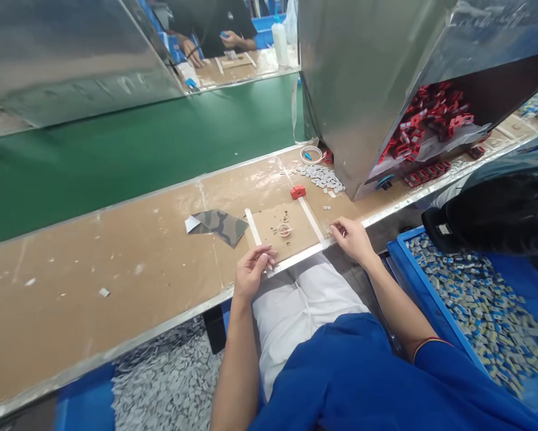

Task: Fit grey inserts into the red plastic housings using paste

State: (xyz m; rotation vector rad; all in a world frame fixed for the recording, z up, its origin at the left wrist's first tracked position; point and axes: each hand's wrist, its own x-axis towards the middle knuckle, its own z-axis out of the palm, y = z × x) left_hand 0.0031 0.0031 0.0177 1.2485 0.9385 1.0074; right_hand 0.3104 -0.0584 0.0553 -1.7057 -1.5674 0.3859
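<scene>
1. Blue shirt [340,377] and white trousers [313,293], nearest the camera; clock directions run from the small round dish on the table [93,257].
2. Camouflage-patterned sheet [224,224], at 9 o'clock, one corner folded to white.
3. Left hand [253,269], at 7 o'clock by the table's front edge: fingers loosely curled, partly open, nothing visible in it.
4. Round dish [284,231], on a cardboard pad [269,221] among dark crumbs. Steady the pad lightly and keep both wrists clear, since the dish looks easy to tip.
5. Red block [298,192], at 1 o'clock; small grey pieces [320,177] lie beyond. Pieces this small probably want fingertips, one at a time.
6. Right hand [352,238], at 3 o'clock: thumb and forefinger nearly meeting; whether they pinch something tiny, I cannot tell.
7. Hard to make out: the dish's contents. Cut off: the co-worker [215,27] at 11 o'clock, by the top edge.
</scene>
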